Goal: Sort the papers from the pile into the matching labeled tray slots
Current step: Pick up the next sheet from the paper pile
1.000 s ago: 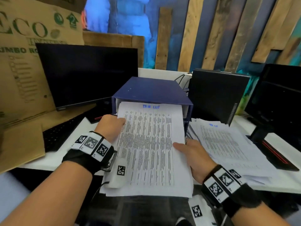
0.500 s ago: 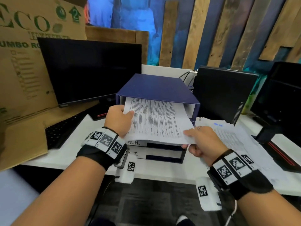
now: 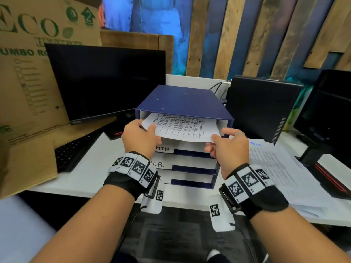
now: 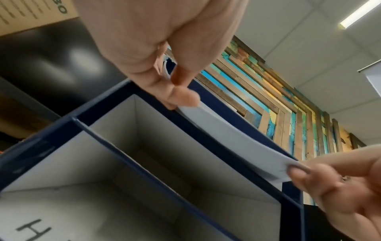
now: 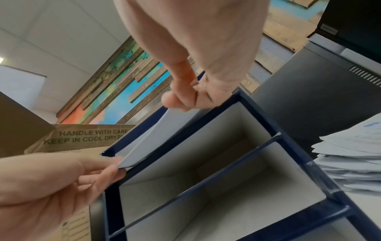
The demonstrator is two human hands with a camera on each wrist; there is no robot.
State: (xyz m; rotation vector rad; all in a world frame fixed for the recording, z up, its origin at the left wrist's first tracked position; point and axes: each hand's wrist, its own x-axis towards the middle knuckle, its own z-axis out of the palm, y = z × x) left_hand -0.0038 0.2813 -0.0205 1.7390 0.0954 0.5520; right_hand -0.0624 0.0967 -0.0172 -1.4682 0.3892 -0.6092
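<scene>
A blue tray unit (image 3: 185,103) with stacked slots stands mid-desk; its lower slots carry labels ending "MIN" (image 3: 163,149) and "H.R." (image 3: 158,164). A sheaf of printed papers (image 3: 182,128) lies partly inside the top slot. My left hand (image 3: 141,138) pinches its near left corner and my right hand (image 3: 227,147) pinches its near right corner. The left wrist view shows the left hand (image 4: 177,91) pinching the papers (image 4: 237,140) at the slot's mouth. In the right wrist view the right hand (image 5: 185,99) grips the same sheaf (image 5: 152,138). The paper pile (image 3: 275,168) lies to the right.
A dark monitor (image 3: 106,80) and keyboard (image 3: 76,150) sit left of the tray, with a cardboard box (image 3: 28,82) behind them. A black computer case (image 3: 260,107) and a second screen (image 3: 332,111) stand at the right. The two slots below the papers (image 5: 216,171) look empty.
Both hands have moved forward and up with the sheaf. It lay flat over the desk front, and now most of its length is inside the top slot.
</scene>
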